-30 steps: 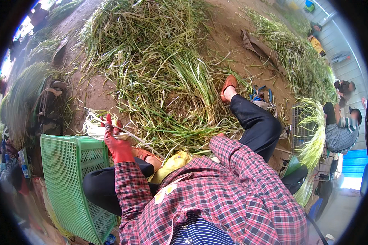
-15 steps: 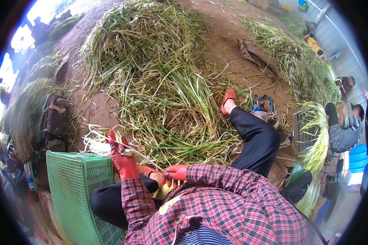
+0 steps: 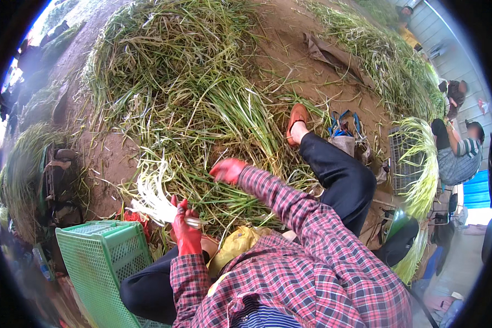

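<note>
My left hand (image 3: 186, 229), in a red glove, is closed around a bundle of pale white stalks (image 3: 156, 194) beside the green plastic crate (image 3: 85, 262). My right hand (image 3: 227, 170), also gloved, reaches over the loose green stalks (image 3: 175, 82) strewn on the dirt; its fingers are blurred, and I cannot tell whether they hold anything. A yellow cloth (image 3: 235, 246) lies between my bent legs.
At right are a wire crate (image 3: 396, 169) with long pale leaves (image 3: 418, 158) and a seated co-worker (image 3: 459, 158). A cloth bag (image 3: 344, 145) with blue straps lies by my right foot (image 3: 297, 123). Further heaps of stalks (image 3: 27, 169) line both sides.
My right hand has left the held stalks and swung forward over the pile. My left hand has shifted down and right, the white bundle now more visible in it.
</note>
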`<state>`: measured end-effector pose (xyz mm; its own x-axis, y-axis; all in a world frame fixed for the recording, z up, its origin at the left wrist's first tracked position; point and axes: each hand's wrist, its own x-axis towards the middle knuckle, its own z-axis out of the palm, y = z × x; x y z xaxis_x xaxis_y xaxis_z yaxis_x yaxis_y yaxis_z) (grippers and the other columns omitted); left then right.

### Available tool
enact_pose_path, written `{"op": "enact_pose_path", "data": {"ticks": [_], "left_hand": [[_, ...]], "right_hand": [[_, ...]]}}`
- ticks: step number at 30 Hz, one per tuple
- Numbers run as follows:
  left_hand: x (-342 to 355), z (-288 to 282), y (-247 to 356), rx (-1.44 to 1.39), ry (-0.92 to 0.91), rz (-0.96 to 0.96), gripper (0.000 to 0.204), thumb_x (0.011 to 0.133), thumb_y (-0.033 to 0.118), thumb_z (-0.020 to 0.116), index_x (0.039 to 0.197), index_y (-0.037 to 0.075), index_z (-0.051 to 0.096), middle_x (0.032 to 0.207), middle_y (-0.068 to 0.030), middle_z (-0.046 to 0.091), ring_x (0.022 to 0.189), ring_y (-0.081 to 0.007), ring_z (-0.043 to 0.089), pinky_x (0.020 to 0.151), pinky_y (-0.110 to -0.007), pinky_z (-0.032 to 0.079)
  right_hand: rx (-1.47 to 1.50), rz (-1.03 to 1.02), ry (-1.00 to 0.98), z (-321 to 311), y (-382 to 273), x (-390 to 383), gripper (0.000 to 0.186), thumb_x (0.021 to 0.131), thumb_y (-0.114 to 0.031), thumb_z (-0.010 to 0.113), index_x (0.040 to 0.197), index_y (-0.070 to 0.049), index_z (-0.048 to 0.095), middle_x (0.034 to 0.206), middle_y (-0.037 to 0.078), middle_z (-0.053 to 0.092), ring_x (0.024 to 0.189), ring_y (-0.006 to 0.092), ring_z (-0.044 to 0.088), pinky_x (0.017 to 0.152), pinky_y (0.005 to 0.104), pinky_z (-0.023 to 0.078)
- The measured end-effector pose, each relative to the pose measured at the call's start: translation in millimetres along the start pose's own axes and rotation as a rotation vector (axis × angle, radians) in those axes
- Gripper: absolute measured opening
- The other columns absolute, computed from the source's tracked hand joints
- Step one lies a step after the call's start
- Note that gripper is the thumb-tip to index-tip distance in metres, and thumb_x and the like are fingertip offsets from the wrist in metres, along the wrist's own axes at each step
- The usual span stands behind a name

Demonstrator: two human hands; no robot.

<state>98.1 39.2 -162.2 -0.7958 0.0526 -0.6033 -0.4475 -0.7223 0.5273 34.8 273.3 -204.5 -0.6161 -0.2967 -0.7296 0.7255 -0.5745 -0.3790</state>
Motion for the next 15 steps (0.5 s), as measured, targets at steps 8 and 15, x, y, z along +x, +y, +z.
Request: {"op": "enact_pose_path", "data": {"ticks": [8,15], "left_hand": [[2,32,8,-0.515,-0.256,-0.45,0.064,0.091,0.04,0.048,0.136,-0.001,0.029,0.058,0.0037,0.037,0.042,-0.0082,0.027,0.04,-0.022,0.027],[3,46,18,-0.67,-0.766,-0.324,0.067,0.085,0.01,0.056,0.141,0.002,0.02,0.052,0.002,0.034,0.041,-0.0076,0.031,0.039,-0.02,0.032]], "right_hand": [[-1.699,0.229,1.198,-140,-59,-18,0.049,0.079,-0.049,0.061,0.106,-0.008,0.063,0.101,0.012,0.063,0.093,0.0231,0.062,0.076,0.0342,0.05],[-0.829,-0.49,0.756,-31,-15,-40,0.019,0.081,-0.017,0.066,0.092,-0.002,0.061,0.086,0.011,0.066,0.077,0.0182,0.062,0.072,0.0293,0.054]]}}
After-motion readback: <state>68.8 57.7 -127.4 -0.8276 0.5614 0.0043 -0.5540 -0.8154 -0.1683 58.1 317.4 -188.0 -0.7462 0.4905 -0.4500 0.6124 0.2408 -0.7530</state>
